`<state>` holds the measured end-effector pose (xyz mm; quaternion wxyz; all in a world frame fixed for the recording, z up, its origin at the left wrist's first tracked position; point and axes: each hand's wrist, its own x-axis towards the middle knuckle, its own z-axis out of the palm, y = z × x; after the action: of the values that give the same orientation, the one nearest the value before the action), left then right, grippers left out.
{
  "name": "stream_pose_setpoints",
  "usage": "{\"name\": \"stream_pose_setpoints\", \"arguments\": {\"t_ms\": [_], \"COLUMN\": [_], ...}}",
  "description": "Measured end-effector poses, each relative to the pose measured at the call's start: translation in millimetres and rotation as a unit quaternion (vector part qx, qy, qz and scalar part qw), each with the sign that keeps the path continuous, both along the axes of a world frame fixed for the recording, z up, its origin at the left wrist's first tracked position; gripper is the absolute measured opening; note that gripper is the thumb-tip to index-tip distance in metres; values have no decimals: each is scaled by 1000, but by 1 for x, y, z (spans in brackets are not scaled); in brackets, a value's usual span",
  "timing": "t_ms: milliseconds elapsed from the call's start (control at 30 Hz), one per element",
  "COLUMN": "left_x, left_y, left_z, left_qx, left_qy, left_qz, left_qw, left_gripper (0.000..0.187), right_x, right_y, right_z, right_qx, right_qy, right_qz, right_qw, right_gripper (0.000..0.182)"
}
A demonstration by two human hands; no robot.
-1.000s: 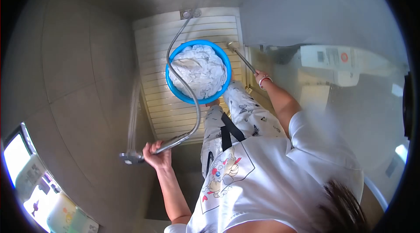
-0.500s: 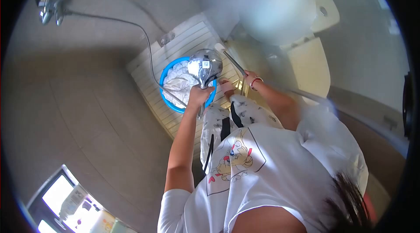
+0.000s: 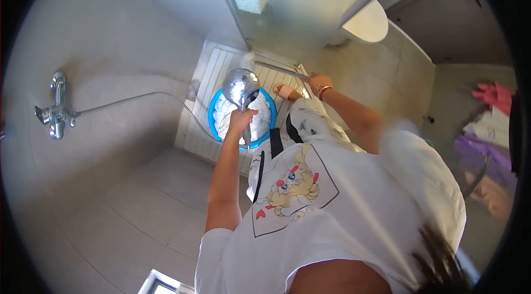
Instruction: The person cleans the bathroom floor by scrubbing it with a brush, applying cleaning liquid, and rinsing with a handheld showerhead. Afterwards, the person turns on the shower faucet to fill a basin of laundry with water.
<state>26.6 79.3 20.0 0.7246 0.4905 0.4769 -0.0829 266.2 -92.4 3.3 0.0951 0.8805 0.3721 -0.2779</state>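
My left hand is closed around the handle of a chrome shower head. The shower head is over a blue basin filled with white cloth, and hides part of it. Any water flow is hard to make out. To the right, my right hand grips the metal handle of a long-handled brush. Its pale head points left, beyond the basin, near the far end of the slatted floor mat.
A metal hose runs from the wall tap to the shower head. My sandalled foot stands right of the basin. A glass panel and a toilet are beyond. Coloured cloths are at far right.
The view has turned, bringing the tap lower and the coloured cloths into sight. The brush handle now lies more nearly level in the picture. Both hands keep their grips.
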Motion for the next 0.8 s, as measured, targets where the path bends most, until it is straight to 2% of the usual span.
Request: {"name": "stream_pose_setpoints", "arguments": {"t_ms": [33,100,233,333,467,800], "left_x": [-3,-8,-22,-12,-1,28], "left_y": [1,-8,-5,0,-1,-21], "left_z": [-3,-21,-39,-39,-33,-34], "left_qx": [-7,-25,-112,-171,-221,-219], "left_qy": [3,26,-7,-5,-35,-43], "left_qz": [10,36,76,69,64,62], "left_qw": [1000,999,991,983,973,973], "left_gripper": [15,14,14,15,17,18], "right_x": [-7,-14,-45,-53,-65,-56], "right_y": [-10,-37,-92,-117,-144,-193], "right_z": [9,6,13,31,55,83], "right_qx": [16,13,36,69,55,44], "right_qy": [-19,-10,-32,-63,-109,-147], "right_qz": [51,12,-76,-8,42,38], "right_qw": [998,1000,996,996,992,987], "right_gripper": [28,28,26,25,30,39]}}
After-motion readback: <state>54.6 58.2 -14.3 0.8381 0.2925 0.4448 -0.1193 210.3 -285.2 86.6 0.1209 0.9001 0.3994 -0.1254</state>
